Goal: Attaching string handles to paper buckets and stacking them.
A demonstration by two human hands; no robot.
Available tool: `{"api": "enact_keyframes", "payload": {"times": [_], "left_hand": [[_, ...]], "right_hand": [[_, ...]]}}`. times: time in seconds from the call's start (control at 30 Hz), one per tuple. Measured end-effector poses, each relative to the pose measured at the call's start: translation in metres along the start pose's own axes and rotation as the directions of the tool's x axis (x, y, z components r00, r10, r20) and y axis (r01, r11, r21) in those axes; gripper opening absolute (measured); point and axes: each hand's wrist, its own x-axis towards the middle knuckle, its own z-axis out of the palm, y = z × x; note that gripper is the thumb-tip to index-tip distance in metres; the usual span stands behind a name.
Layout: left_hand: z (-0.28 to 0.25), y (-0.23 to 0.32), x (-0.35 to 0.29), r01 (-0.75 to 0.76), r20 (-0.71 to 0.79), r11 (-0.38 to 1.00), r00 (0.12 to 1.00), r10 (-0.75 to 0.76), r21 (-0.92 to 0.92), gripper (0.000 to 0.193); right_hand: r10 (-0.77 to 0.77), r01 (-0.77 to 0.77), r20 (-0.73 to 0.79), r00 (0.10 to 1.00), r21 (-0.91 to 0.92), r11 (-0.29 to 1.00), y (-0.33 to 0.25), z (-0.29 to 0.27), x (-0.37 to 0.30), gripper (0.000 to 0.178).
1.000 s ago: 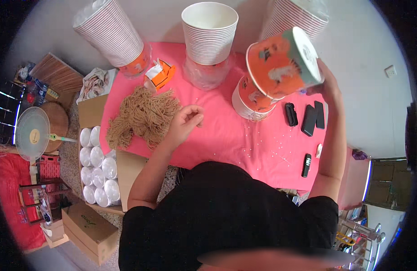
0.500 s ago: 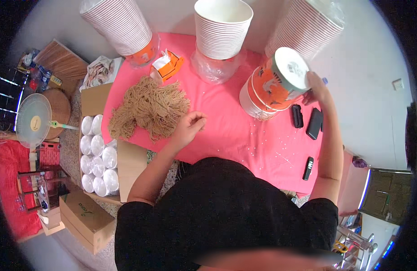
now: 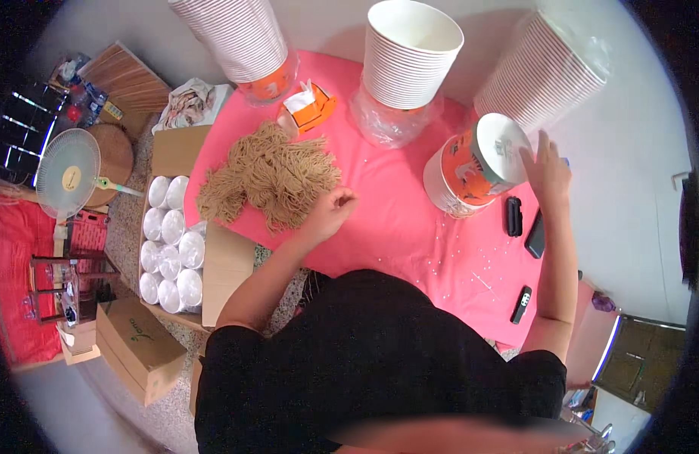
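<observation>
My right hand is beside an orange-and-white paper bucket, its fingers stretched out and apart. That bucket is upside down, its white round base facing up, over a white tub whose side shows below it. Whether my fingertips touch the base's edge I cannot tell. My left hand hovers at the right edge of a heap of tan strings, fingers curled and pressed together. Anything between those fingers is too small to make out.
Stacks of white paper buckets stand at the back left, centre and right. An orange tissue pack lies behind the strings. Dark objects and white specks lie on the pink cloth. A carton holds wrapped white cups.
My right hand has eased off the upturned bucket, its fingers now straighter. The bucket sits lower over the white tub. The whole view has shifted; my left hand keeps its curl.
</observation>
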Motion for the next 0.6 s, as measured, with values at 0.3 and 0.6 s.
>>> {"api": "enact_keyframes", "payload": {"times": [0.3,0.6], "left_hand": [[0.037,0.055,0.138,-0.515,-0.212,0.682,0.696,0.686,0.519,0.071],[0.061,0.117,0.169,-0.516,-0.491,0.719,0.525,0.695,0.466,0.109]], "right_hand": [[-0.248,0.316,-0.368,0.896,0.135,0.939,-0.121,-0.017,0.157,0.020],[-0.262,0.413,-0.322,0.910,0.645,0.642,-0.143,-0.042,0.131,0.012]]}}
